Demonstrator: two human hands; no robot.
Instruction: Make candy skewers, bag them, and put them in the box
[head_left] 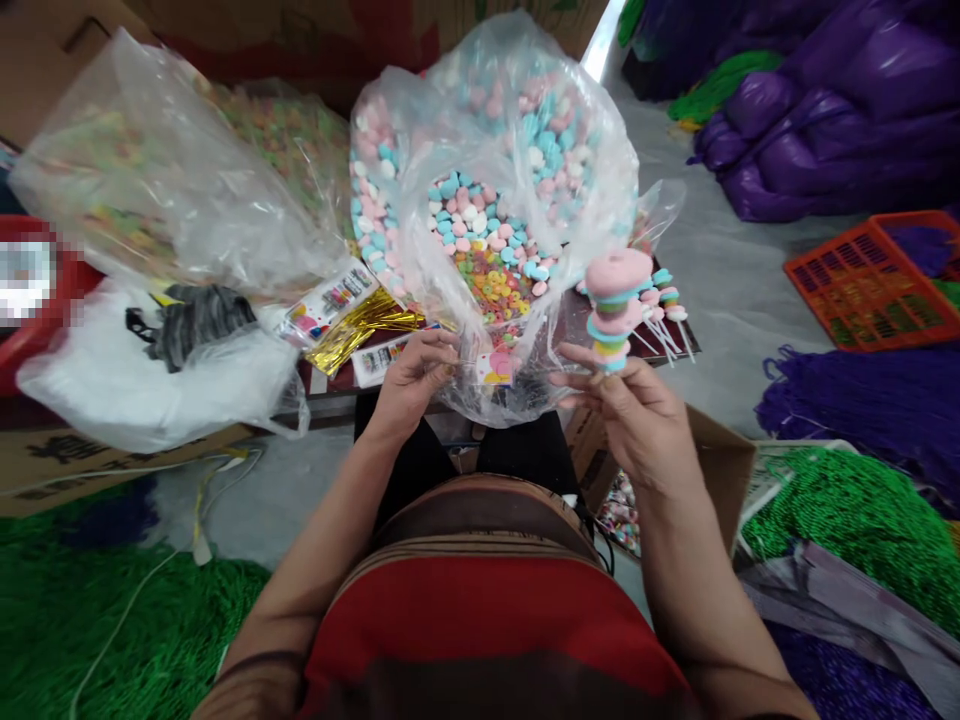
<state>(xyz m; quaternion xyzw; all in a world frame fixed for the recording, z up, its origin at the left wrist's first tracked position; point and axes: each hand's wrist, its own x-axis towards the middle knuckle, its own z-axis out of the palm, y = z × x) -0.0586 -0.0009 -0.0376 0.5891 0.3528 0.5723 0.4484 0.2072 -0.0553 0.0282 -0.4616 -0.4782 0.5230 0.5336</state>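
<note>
My right hand (637, 410) is closed around the lower end of a candy skewer (619, 300), a stack of pink, blue and yellow soft candies held upright. My left hand (420, 380) pinches the edge of a small clear packet with a printed label (495, 368). The packet spans the gap towards my right fingertips; I cannot tell whether they touch it. Behind it, a large open plastic bag (420, 230) holds pink, blue and white marshmallows (472, 215) and ring-shaped gummies (495, 285). Several finished candy skewers (667, 295) lie just right of the bag.
Gold twist ties (360, 330) and printed packets (330, 300) lie left of my hands. Beyond them are a big bag of gummies (187, 190) and a white plastic bag (150, 380). An open carton (720, 470), an orange crate (862, 285) and green strands (862, 520) stand right.
</note>
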